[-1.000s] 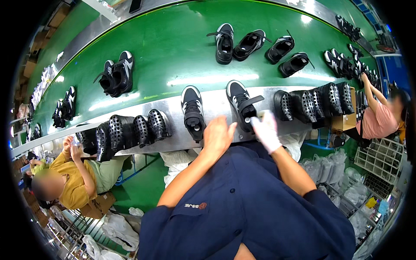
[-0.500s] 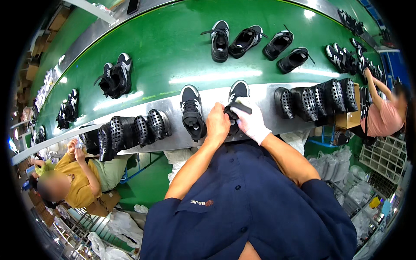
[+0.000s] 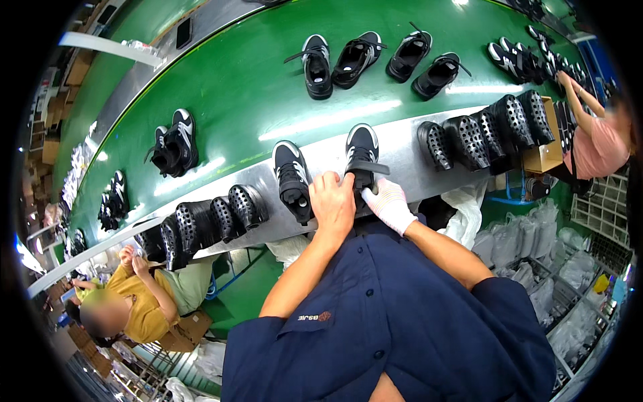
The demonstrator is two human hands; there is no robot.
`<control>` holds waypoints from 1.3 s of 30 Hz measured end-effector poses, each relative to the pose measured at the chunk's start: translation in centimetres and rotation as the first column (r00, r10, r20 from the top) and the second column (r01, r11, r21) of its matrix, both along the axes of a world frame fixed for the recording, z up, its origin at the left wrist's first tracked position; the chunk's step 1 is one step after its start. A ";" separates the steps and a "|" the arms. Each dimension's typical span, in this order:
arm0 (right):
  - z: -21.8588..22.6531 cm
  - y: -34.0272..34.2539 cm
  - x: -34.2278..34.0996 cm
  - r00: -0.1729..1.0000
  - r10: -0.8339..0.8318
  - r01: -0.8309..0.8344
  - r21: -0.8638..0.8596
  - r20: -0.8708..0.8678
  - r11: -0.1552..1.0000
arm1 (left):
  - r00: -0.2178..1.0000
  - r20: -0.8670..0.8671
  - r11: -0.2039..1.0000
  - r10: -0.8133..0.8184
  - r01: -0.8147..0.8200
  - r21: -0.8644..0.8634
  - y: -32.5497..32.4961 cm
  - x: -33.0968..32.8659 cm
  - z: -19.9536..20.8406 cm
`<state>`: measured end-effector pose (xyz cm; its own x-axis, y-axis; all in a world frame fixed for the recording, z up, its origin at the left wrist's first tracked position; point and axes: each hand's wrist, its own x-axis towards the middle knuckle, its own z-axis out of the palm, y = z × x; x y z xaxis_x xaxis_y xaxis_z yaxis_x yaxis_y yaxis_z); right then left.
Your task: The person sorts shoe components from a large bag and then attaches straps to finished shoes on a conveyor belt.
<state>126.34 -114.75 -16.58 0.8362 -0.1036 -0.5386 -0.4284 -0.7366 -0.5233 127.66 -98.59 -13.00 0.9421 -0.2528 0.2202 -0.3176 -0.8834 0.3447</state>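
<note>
Two black sneakers with white-grey toe trim stand on the metal ledge in front of me. The right sneaker (image 3: 362,142) is between my hands, toe pointing away. Its dark strap (image 3: 370,167) sticks out to the right across the tongue. My bare left hand (image 3: 333,204) has its fingers curled on the left side of that shoe's opening. My right hand (image 3: 390,206), in a white glove, grips the right side of the opening near the heel. Both hands partly hide the heel. The left sneaker (image 3: 291,175) stands untouched beside my left hand.
Black perforated shoe forms (image 3: 464,142) line the ledge at right, and more forms (image 3: 195,224) at left. Several sneakers (image 3: 355,59) lie on the green table (image 3: 248,87). A co-worker in yellow (image 3: 143,298) sits at left; another in pink (image 3: 601,149) is at right.
My right hand has let go of the strap and moved down to the shoe's heel side. The strap now sticks out free to the right. The whole view has turned slightly.
</note>
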 end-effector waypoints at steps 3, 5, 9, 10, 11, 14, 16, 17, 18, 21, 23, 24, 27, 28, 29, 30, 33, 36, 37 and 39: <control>0.0 1.6 -0.2 0.998 0.000 0.000 -0.002 0.066 1.000 | 0.991 -0.124 0.994 0.048 -0.059 -0.091 0.1 -1.9 0.8; -1.2 2.4 -0.9 0.993 0.041 -0.040 -0.005 0.114 0.999 | 0.969 -0.218 0.990 0.118 -0.131 -0.050 -0.2 -2.2 0.1; -1.4 4.2 -1.2 0.987 0.005 -0.017 0.077 0.158 0.997 | 0.927 -0.263 0.932 0.268 -0.319 -0.173 -1.1 -1.6 -2.2; -1.5 4.2 -1.1 0.987 0.006 -0.018 0.078 0.158 0.997 | 0.925 -0.275 0.933 0.262 -0.315 -0.172 -0.8 -1.9 -2.7; -1.4 4.3 -0.9 0.987 0.005 -0.018 0.078 0.162 0.997 | 0.925 -0.284 0.935 0.254 -0.310 -0.172 -0.4 -1.8 -3.0; -0.4 4.3 -0.8 0.988 0.055 -0.063 0.055 0.142 0.996 | 0.932 -0.302 0.941 0.202 -0.270 -0.204 0.4 -1.8 -3.7; -1.2 4.2 -0.5 0.970 0.111 -0.123 0.043 0.218 0.991 | 0.915 -0.381 0.938 0.131 -0.239 -0.252 1.3 -1.4 -3.8; -1.6 4.1 -0.4 0.957 0.136 -0.149 0.034 0.255 0.988 | 0.915 -0.393 0.937 0.086 -0.209 -0.280 1.5 -1.0 -3.4; -1.9 3.9 -0.3 0.955 0.134 -0.152 0.052 0.263 0.987 | 0.909 -0.408 0.933 0.080 -0.212 -0.291 1.3 -0.8 -3.1; -2.2 3.5 0.0 0.946 0.150 -0.183 0.090 0.289 0.979 | 0.888 -0.450 0.930 0.093 -0.239 -0.279 1.0 -0.4 -2.7; -1.9 3.4 0.2 0.935 0.183 -0.221 0.095 0.305 0.971 | 0.869 -0.474 0.939 0.144 -0.271 -0.212 1.2 -0.2 -3.4; -1.7 3.3 0.3 0.940 0.170 -0.215 0.126 0.297 0.968 | 0.875 -0.458 0.939 0.159 -0.277 -0.204 1.2 -0.2 -3.5; -0.4 2.9 0.6 0.971 0.098 -0.156 0.271 0.217 0.950 | 0.864 -0.432 0.921 0.259 -0.355 -0.157 0.9 0.3 -4.0; 0.2 2.5 0.7 0.987 0.055 -0.104 0.349 0.148 0.931 | 0.875 -0.414 0.919 0.250 -0.349 -0.182 1.0 0.4 -4.0; 0.5 1.9 0.5 0.998 0.013 -0.041 0.420 0.069 0.907 | 0.885 -0.400 0.917 0.239 -0.341 -0.206 1.0 0.4 -3.7; -0.1 1.3 0.4 0.997 -0.009 -0.027 0.455 0.077 0.890 | 0.894 -0.386 0.915 0.228 -0.333 -0.230 1.0 0.3 -3.5; -2.3 1.0 0.4 0.997 -0.064 0.036 0.533 0.033 0.845 | 0.949 -0.286 0.962 0.132 -0.192 -0.193 0.9 -0.4 -3.3; -3.4 1.2 0.0 0.991 -0.136 0.124 0.551 -0.019 0.825 | 0.957 -0.260 0.967 0.126 -0.178 -0.184 0.4 -0.4 -2.9; -4.2 1.2 0.0 0.986 -0.157 0.158 0.573 -0.051 0.804 | 0.959 -0.253 0.966 0.126 -0.177 -0.189 0.2 -0.5 -2.8; -3.4 1.6 0.3 0.968 -0.212 0.248 0.622 -0.133 0.743 | 0.958 -0.240 0.961 0.154 -0.202 -0.189 0.2 -0.4 -2.9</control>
<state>126.64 -113.11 -19.99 0.8018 0.0874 -0.5911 -0.5799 -0.1244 -0.8051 127.26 -98.43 -15.94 0.9984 -0.0476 0.0309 -0.0568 -0.8189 0.5711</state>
